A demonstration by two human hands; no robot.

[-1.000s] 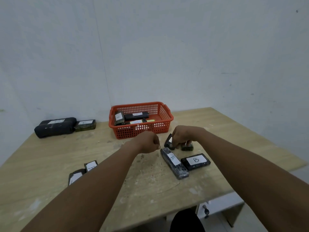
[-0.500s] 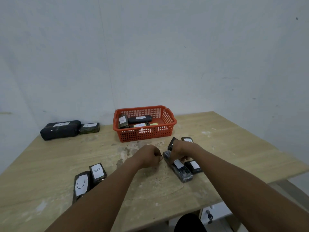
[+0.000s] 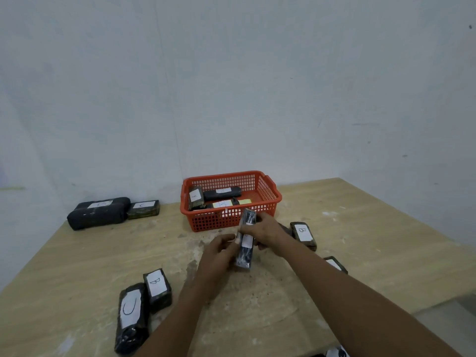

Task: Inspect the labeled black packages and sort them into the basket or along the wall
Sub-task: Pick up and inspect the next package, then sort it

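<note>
A long black package (image 3: 246, 253) with a white label is lifted above the table, tilted on end. My right hand (image 3: 265, 230) grips its upper part, and my left hand (image 3: 220, 249) holds its lower left side. The orange basket (image 3: 269, 194) stands just behind, with several labeled packages inside. Against the wall at the left lie a big black package (image 3: 99, 213) and a smaller one marked C (image 3: 143, 208). Loose on the table are a B package (image 3: 303, 234) to the right, another package (image 3: 336, 264) partly behind my right forearm, and a B package (image 3: 157, 287) beside a C package (image 3: 131, 318) at the near left.
The wooden table (image 3: 373, 243) meets white walls at the back and right. Its front edge runs along the bottom of the view. A white-labeled thing (image 3: 336, 353) peeks out at the bottom edge under my right arm.
My right hand picked the long package up off the table and raised it on end. My left hand opened from a fist and closed on its lower side.
</note>
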